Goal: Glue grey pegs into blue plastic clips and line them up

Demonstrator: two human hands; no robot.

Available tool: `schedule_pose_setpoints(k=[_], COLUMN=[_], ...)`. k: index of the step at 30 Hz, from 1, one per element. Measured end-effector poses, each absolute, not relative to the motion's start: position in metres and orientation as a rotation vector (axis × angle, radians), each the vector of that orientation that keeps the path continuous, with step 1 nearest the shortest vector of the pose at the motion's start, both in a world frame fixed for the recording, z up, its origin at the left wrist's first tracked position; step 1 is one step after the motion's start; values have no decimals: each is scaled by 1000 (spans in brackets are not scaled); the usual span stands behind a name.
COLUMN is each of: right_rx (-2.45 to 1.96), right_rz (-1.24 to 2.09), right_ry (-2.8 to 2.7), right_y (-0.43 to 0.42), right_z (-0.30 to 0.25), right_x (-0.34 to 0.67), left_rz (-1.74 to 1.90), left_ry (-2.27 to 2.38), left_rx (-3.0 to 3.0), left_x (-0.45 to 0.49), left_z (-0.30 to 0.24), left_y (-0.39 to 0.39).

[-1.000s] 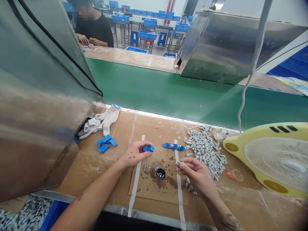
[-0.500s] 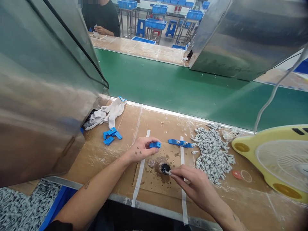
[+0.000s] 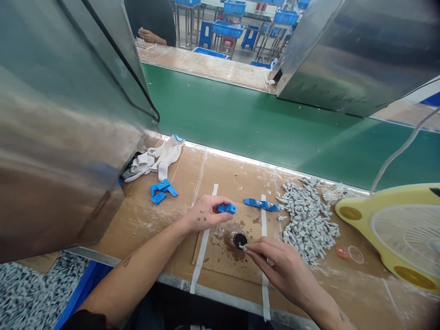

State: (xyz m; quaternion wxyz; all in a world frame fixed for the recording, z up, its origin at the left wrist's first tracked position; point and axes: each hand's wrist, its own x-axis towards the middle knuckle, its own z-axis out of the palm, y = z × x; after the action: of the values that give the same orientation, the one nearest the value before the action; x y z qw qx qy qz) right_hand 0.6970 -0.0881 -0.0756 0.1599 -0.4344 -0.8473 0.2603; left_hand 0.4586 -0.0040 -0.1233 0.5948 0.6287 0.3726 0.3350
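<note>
My left hand (image 3: 205, 214) pinches a small blue plastic piece (image 3: 227, 209) just above the cardboard mat (image 3: 220, 256). My right hand (image 3: 278, 266) is closed in a pinch on a tiny grey part (image 3: 242, 247), its tip held at the black round cap (image 3: 239, 239) in the stained middle of the mat. A row of joined blue pieces (image 3: 261, 204) lies just beyond, across a white tape strip. A heap of small grey parts (image 3: 307, 222) spreads to the right of my right hand.
Several loose blue pieces (image 3: 162, 190) and white gloves (image 3: 156, 159) lie at the left by a steel housing (image 3: 62, 128). A yellow fan (image 3: 402, 233) lies at the right. A green conveyor belt (image 3: 275, 128) runs behind; another person sits beyond it.
My right hand has moved left from beside the grey heap and brought the grey part to the black cap. The left hand has kept hold of the blue piece.
</note>
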Motion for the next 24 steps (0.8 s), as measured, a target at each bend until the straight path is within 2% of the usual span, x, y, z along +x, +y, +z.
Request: schedule_pose_setpoints(k=[24], right_rx=[-1226], right_rz=[794], right_ry=[-2308], right_y=[-76], right_z=[-79], right_x=[698], left_rz=[741], left_ry=[859], left_rx=[1737], left_x=[456], left_z=[-117], left_y=[-4])
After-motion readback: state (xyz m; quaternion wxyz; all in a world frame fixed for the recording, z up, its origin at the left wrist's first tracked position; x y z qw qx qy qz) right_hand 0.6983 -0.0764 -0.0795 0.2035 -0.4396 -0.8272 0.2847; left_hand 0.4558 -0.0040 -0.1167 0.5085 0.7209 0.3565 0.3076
